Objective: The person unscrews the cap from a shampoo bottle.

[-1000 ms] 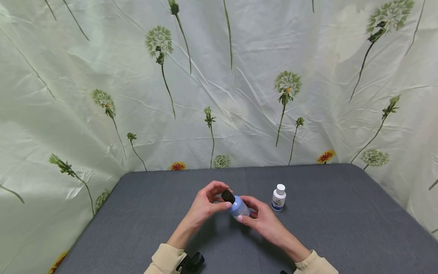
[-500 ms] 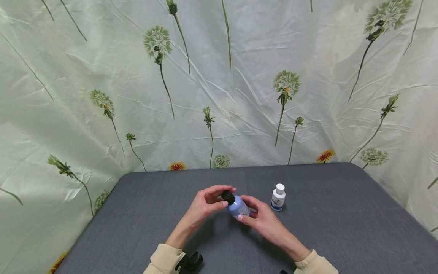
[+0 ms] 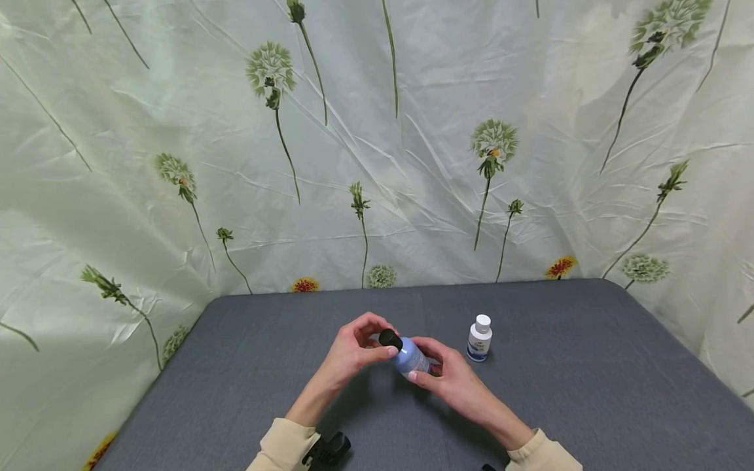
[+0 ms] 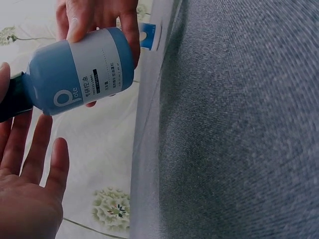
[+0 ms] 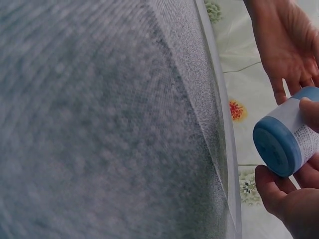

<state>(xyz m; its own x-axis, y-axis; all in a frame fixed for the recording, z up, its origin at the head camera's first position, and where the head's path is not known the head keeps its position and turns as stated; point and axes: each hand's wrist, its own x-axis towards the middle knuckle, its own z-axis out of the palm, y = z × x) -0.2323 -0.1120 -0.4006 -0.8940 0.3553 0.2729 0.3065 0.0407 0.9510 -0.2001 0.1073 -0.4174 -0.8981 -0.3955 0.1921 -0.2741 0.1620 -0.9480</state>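
Observation:
A blue bottle with a pale printed label and a black cap is tilted above the table, its cap end toward the upper left. My right hand grips the bottle's body near the base, thumb on the near side and fingers on the far side. At the other end, my left hand pinches the black cap between thumb and curled fingers. In the left wrist view the label of the blue bottle faces the camera, and the loose lower fingers stand apart from it. The right wrist view shows its round base.
A small white bottle with a white cap stands upright on the grey cloth-covered table, right of my hands. Behind the table's far edge hangs a pale curtain printed with dandelions.
My left fingers stretched out from the cap about half a second ago and are now curled back round it. The right hand and bottle stay nearly still; the white bottle has not moved.

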